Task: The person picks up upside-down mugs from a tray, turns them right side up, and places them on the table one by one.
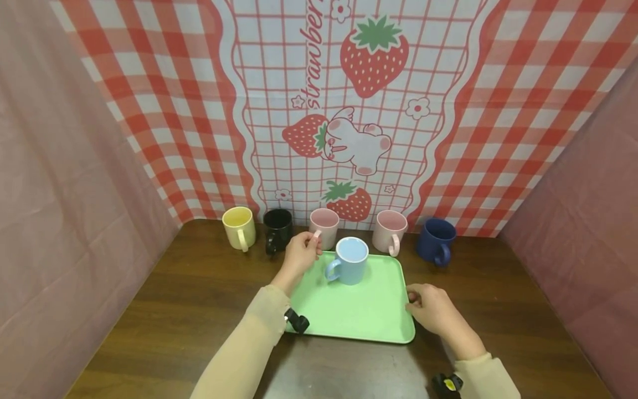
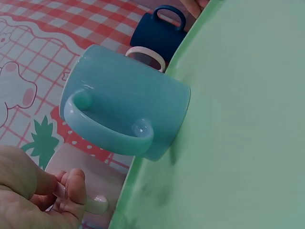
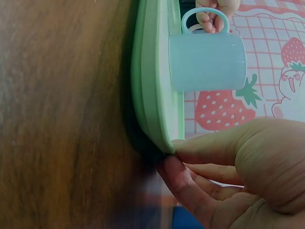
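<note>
A light green tray (image 1: 359, 310) lies on the table with a light blue mug (image 1: 355, 266) upright near its back edge, handle to the left. Behind the tray, my left hand (image 1: 299, 256) pinches the handle of a pink mug (image 1: 330, 233) between thumb and fingers. In the left wrist view this pink mug (image 2: 109, 183) is partly hidden by the fingers and the blue mug. At the tray's right side, my right hand (image 1: 436, 309) grips the rim, thumb on top and fingertips below, as the right wrist view shows.
Along the back of the table stand a yellow mug (image 1: 238, 230) and a black mug (image 1: 279, 224) on the left. On the right are a second pink mug (image 1: 386, 238) and a dark blue mug (image 1: 432, 244). A strawberry-print cloth (image 1: 374, 122) hangs behind.
</note>
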